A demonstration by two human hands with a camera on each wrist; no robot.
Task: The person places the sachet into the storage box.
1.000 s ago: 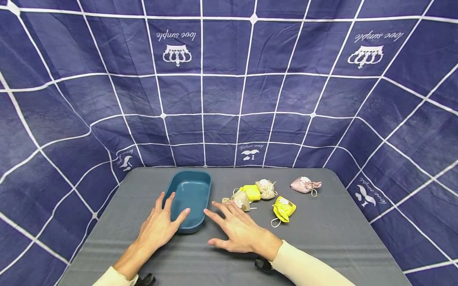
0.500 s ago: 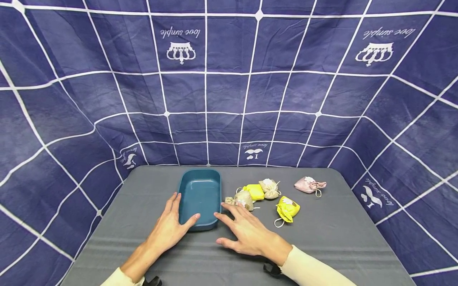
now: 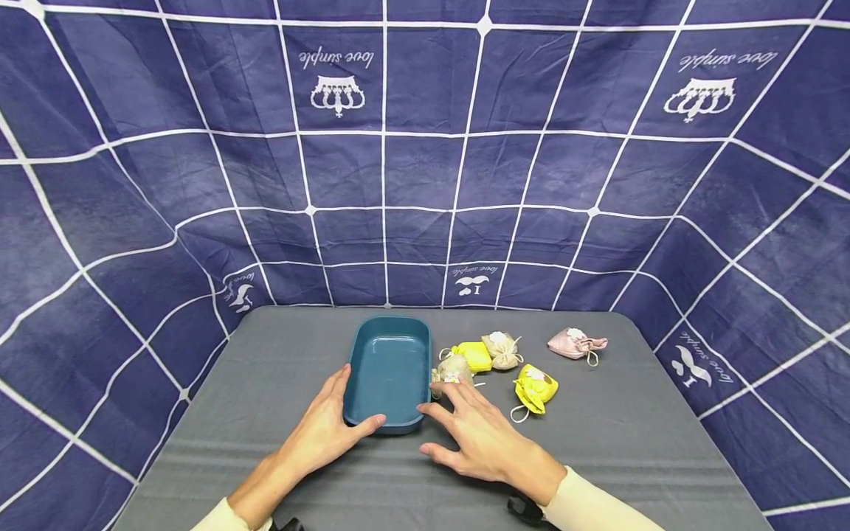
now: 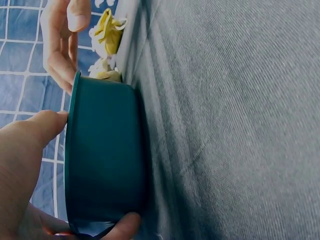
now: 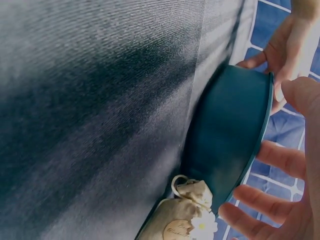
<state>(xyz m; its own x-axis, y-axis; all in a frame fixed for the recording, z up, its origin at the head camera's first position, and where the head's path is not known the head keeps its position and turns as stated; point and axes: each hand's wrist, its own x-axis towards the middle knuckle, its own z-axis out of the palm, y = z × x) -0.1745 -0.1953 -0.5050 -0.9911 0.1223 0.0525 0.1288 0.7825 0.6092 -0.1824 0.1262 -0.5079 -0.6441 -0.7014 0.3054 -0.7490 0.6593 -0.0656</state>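
Observation:
A deep teal tray [image 3: 392, 380] with rounded corners stands on the grey cloth, nothing in it. My left hand [image 3: 325, 420] lies along its left wall, fingers nearly straight, thumb at the near rim. In the left wrist view the thumb meets the rim and a fingertip sits low on the wall. My right hand [image 3: 479, 435] is spread at the tray's right side, fingertips right at the rim, thumb apart from it. A beige drawstring pouch [image 5: 175, 215] with a white flower and round label sits beside the right wall, partly behind my right fingers in the head view.
Behind the beige pouch lie a yellow pouch [image 3: 477, 355] and another beige pouch [image 3: 502, 351]. Another yellow pouch [image 3: 535, 388] is to the right of my right hand, and a pink pouch [image 3: 571, 344] lies farther back. A blue checked curtain [image 3: 425, 177] encloses the table.
The tray has slid right, up to the beige pouch, with my left hand moving along at its left wall. My right hand has shifted slightly right. The view has tilted a little.

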